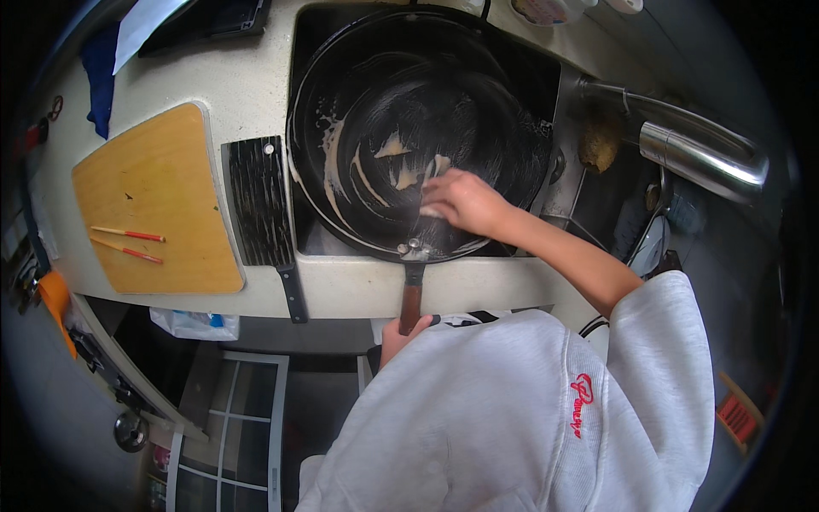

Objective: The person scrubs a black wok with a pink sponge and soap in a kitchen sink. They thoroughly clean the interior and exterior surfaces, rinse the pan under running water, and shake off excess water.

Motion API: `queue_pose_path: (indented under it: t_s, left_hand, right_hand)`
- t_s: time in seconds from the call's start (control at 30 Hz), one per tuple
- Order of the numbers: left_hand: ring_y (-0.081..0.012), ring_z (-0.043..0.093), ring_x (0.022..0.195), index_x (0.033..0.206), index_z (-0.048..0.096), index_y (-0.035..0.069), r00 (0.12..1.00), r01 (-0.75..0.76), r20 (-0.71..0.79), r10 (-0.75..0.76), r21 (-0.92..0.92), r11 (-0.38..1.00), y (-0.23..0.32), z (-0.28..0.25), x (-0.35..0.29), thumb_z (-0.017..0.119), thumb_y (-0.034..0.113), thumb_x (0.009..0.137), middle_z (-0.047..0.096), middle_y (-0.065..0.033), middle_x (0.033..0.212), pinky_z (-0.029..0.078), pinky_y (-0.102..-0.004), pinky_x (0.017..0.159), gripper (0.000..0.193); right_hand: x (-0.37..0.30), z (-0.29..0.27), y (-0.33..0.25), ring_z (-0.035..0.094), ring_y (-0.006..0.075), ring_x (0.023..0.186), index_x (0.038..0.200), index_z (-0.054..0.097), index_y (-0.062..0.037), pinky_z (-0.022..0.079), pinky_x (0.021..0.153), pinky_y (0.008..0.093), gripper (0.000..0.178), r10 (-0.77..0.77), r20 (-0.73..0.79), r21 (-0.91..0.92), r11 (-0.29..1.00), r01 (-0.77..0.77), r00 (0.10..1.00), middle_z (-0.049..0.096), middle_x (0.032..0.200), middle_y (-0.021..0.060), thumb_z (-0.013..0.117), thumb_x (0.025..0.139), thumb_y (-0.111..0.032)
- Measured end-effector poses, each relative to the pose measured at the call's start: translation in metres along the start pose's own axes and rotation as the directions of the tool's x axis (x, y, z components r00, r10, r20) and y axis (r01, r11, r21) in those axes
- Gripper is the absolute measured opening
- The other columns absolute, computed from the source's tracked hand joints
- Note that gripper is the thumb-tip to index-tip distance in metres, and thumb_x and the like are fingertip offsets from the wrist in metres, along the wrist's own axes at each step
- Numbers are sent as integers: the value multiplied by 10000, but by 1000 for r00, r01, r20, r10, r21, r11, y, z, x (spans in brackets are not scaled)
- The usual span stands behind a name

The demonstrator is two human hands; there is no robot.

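Note:
A large black frying pan (503, 94) rests on the dark cooktop, its wet inner surface marked with whitish smears. Around its wooden handle (411, 303) the fingers of my left hand (397, 338) are wrapped, close to my body. Down inside the pan, at the near right of its base, is my right hand (465, 201), closed with the fingers bunched. A pale soft lump (440, 164) shows at its fingertips; what it is I cannot make out. Beige paste-like patches (394, 147) lie on the pan's base to the left of that hand.
Left of the pan, a dark streaked cleaver (256, 200) lies beside a wooden cutting board (171, 205) with two red-ended chopsticks (136, 234). To the right are a sink with a chrome faucet (704, 158) and a brown scrubber (601, 145). A glass-paned cabinet door (277, 427) stands open below.

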State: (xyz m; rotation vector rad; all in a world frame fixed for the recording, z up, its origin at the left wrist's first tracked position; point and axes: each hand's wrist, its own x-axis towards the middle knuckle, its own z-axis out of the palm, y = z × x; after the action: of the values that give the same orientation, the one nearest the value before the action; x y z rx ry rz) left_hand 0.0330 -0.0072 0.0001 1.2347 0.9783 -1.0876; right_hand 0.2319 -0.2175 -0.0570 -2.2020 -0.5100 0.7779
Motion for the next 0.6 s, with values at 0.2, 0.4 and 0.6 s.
queue_pose_path:
  t_s: [0.2, 0.4, 0.6]
  left_hand:
    - [-63, 475, 610, 729, 591, -27, 1000, -9, 8, 8, 89, 996, -1, -2, -4, 722, 231, 829, 569, -10, 642, 389, -278, 542, 306]
    - [-60, 470, 619, 738, 589, -35, 1000, -12, -19, 15, 126, 992, 6, 2, -6, 716, 216, 834, 569, -11, 651, 389, -279, 546, 297]
    - [-65, 469, 628, 718, 583, -42, 999, 2, -39, 2, 110, 994, 18, 4, -7, 724, 214, 820, 563, -13, 642, 385, -279, 554, 309]
  right_hand:
    - [-8, 21, -10, 621, 322, 937, 954, 705, -45, 501, 840, 398, 202, -78, 44, 137, 988, 72, 996, 655, 1064, 149, 652, 813, -180]
    - [10, 9, 7, 623, 289, 912, 903, 689, -48, 496, 834, 391, 146, -86, -92, -59, 995, 81, 992, 654, 1028, 109, 653, 790, -133]
    - [25, -78, 42, 553, 307, 973, 972, 670, -48, 461, 861, 395, 223, -49, -528, -489, 834, -257, 848, 583, 1048, 128, 630, 755, -82]
